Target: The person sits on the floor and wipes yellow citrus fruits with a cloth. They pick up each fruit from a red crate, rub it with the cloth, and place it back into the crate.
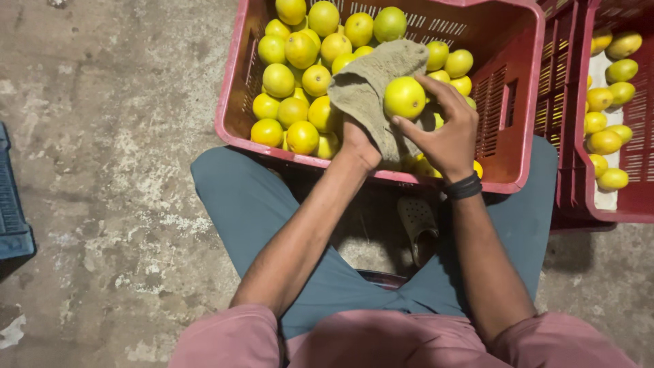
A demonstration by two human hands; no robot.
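Observation:
A red plastic crate (518,102) in front of my knees holds several yellow citrus fruits (300,51). My left hand (357,140) is wrapped inside a grey-green cloth (364,85) over the crate's near edge. My right hand (446,133) holds one yellow fruit (404,97) against that cloth, thumb below it and fingers curled behind. A black band (463,186) circles my right wrist.
A second red crate (637,197) with more yellow fruits (606,102) stands at the right. A dark blue crate (10,218) pokes in at the left edge. A sandal (417,221) lies between my legs on the stained concrete floor (109,136).

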